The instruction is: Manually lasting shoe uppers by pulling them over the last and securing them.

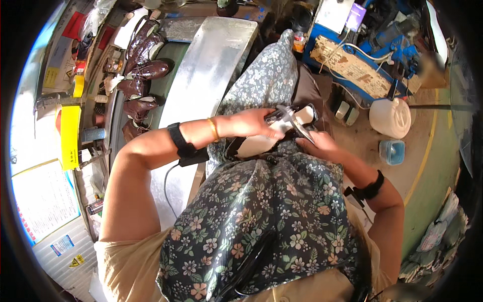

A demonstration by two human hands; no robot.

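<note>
On my lap, over a floral apron (251, 201), lies a dark shoe with its pale sole (254, 146) turned up. My left hand (257, 124) is closed round the shoe's middle and steadies it. My right hand (322, 145) grips pincers (293, 121), whose bright metal head rests at the shoe's far end, close to the left fingers. Blur and glare hide whether the jaws hold the shoe's edge. The pincers' handles are partly covered by my right fingers.
Glossy dark-red shoes (151, 69) line the conveyor at left, beside a sloping metal plate (201, 75). A blue-framed bench (347, 65) with cables and tools stands far right. Nearer are a white plastic jug (387, 118) and a small blue tub (392, 152).
</note>
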